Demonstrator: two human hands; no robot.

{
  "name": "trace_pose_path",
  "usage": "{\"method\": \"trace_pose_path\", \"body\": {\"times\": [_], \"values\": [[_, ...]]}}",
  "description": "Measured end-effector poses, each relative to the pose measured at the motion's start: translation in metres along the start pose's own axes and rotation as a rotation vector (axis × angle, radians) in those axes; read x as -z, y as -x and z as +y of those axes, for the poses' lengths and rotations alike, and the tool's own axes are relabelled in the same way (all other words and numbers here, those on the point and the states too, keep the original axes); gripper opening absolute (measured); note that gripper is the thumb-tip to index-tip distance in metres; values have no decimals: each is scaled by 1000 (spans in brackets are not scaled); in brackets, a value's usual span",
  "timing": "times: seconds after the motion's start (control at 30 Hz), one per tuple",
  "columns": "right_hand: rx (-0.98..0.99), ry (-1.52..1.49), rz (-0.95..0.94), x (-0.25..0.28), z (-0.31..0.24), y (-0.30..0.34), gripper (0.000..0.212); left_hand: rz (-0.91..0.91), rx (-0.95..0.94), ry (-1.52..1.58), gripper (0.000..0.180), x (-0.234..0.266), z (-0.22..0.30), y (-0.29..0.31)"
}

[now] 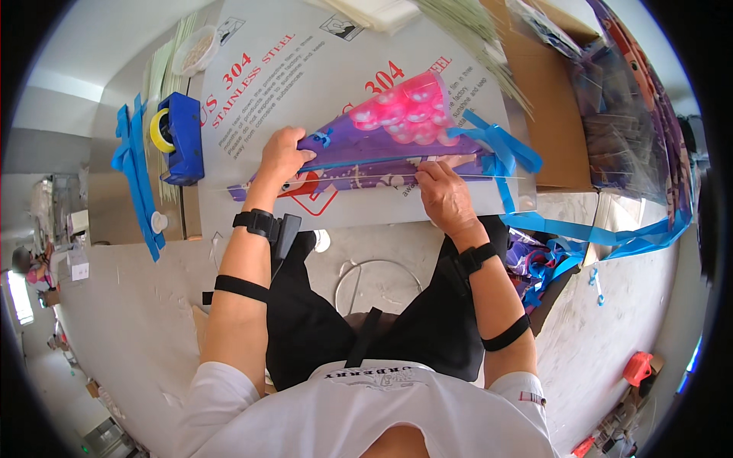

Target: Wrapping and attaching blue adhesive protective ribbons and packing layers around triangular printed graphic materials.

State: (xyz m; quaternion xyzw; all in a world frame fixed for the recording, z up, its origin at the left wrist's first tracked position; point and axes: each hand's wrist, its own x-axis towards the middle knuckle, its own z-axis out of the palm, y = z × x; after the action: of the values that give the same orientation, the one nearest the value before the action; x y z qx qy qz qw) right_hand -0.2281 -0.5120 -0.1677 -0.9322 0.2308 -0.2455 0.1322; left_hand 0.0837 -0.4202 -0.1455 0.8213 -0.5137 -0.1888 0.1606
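Note:
A kite of thin purple sheet (343,149), printed with a pink balloon cluster, lies folded across the tabletop. Along its near edge runs a thin pale rod (366,177). My left hand (284,159) is closed on the kite's left part, thumb pointing right. Farther right, my right hand (444,197) has its fingertips pinched at the near edge, by the rod. Whether the rod itself is between those fingers is hidden. Blue ribbon (500,156) trails from the kite's right end and hangs off toward the right.
On the left stand a blue tape dispenser (182,141), blue ribbon strips (130,164) and a white bowl (196,50). Thin pale sticks (477,34) lie at the back. A cardboard box (550,114) with plastic-wrapped pieces sits right; printed sheets (531,259) are heaped below.

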Motion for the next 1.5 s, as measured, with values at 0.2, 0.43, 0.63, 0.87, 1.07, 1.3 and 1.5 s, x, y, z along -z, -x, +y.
{"method": "trace_pose_path", "body": {"times": [0.2, 0.43, 0.63, 0.87, 1.07, 1.3, 1.5], "values": [[-67, -102, 23, 2, 1, -3, 12, 255, -94, -17, 32, -6, 5, 6], [-174, -106, -9, 3, -8, -3, 34, 132, -628, -8, 37, -37, 71, 30], [-271, 63, -63, -10, -1, 7, 81, 121, -600, -143, 28, -47, 77, 40], [-313, 37, -135, -12, 0, 6, 85, 36, -675, 152, 24, -65, 166, -20], [-250, -122, -69, -19, 6, 18, 75, 157, -496, -83, 23, -128, 255, -67], [-265, -89, -88, -20, 7, 15, 65, 300, -401, 36, 17, -146, 261, -82], [-319, -7, -63, -20, 2, 9, 74, 539, 210, 1689, 12, -89, 185, -81]]}}
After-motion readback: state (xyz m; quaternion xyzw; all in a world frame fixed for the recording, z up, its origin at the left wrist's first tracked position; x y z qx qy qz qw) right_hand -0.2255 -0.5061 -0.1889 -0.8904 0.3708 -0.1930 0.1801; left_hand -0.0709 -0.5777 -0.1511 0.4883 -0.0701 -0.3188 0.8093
